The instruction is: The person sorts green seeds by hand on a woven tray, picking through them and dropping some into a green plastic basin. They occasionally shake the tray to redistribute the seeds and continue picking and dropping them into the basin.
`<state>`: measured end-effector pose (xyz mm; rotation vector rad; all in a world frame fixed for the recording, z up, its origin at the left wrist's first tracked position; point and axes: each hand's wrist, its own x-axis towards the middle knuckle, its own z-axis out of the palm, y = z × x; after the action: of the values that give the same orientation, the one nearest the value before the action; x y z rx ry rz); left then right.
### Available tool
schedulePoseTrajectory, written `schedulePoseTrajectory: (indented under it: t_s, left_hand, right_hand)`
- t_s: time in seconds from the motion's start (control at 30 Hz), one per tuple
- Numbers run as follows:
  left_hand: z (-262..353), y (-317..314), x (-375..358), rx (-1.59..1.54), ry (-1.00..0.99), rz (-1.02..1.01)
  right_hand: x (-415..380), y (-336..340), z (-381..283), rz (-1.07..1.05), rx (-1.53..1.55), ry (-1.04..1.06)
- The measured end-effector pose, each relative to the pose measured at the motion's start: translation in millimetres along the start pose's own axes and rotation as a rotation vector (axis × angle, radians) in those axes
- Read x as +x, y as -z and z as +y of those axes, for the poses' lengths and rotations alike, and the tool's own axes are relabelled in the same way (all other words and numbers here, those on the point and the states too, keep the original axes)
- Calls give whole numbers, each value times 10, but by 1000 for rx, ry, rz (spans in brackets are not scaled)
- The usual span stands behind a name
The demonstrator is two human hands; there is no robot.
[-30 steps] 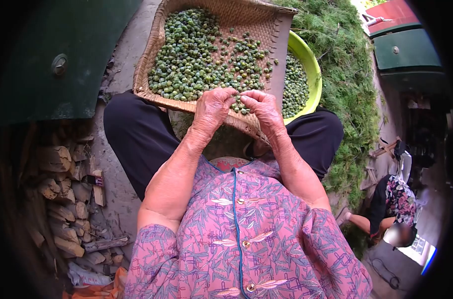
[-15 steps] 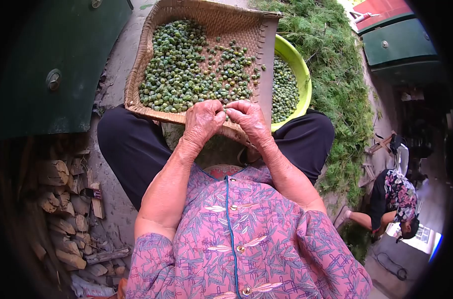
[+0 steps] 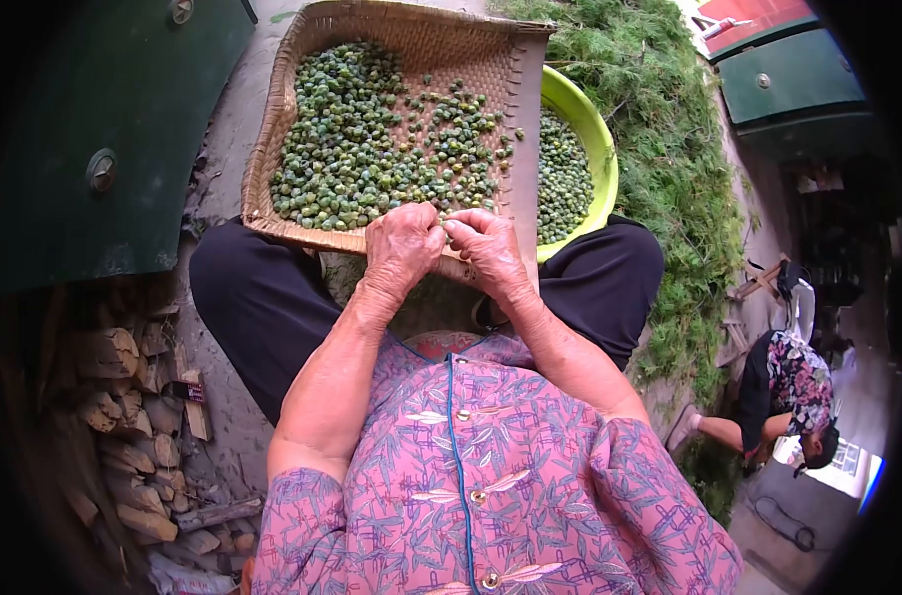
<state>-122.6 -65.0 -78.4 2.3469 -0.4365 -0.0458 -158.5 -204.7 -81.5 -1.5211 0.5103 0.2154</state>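
Observation:
A woven scoop-shaped basket (image 3: 392,20) rests across my lap, with a heap of small round green fruits (image 3: 337,139) on its left and looser ones towards the right. My left hand (image 3: 403,241) is closed at the basket's near edge, thumb and fingertips pinched together. Facing it, my right hand (image 3: 485,248) pinches too, and the fingertips of both hands meet around a small green fruit (image 3: 445,221), mostly hidden by them. Beyond the basket's right edge, a lime-green basin (image 3: 602,159) holds many more of these fruits.
Cut green foliage (image 3: 659,178) lies along the ground on the right. Split firewood (image 3: 124,436) is stacked at the lower left, below a dark green door panel (image 3: 114,89). Another person (image 3: 793,392) in a floral top bends over at the far right.
The view has shifted slightly, with the basket a little further left in it. Both hands stay together at the basket's near edge, with fingertips slightly repositioned.

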Motion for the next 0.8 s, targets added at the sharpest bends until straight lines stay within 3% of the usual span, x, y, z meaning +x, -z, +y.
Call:
schedulePoseTrajectory:
  t_s: [0.23, 0.53, 0.67, 0.8]
  left_hand:
    - [13, -51, -2, 59, -36, 49]
    - [-20, 12, 14, 68, 18, 26]
    - [-168, 103, 81, 114, -5, 286]
    - [-282, 163, 119, 286, 74, 317]
  right_hand:
    - [52, 7, 101, 68, -190, 207]
    - [207, 204, 185, 159, -342, 209]
    - [445, 440, 264, 275, -507, 302]
    - [563, 411, 175, 339, -700, 476]
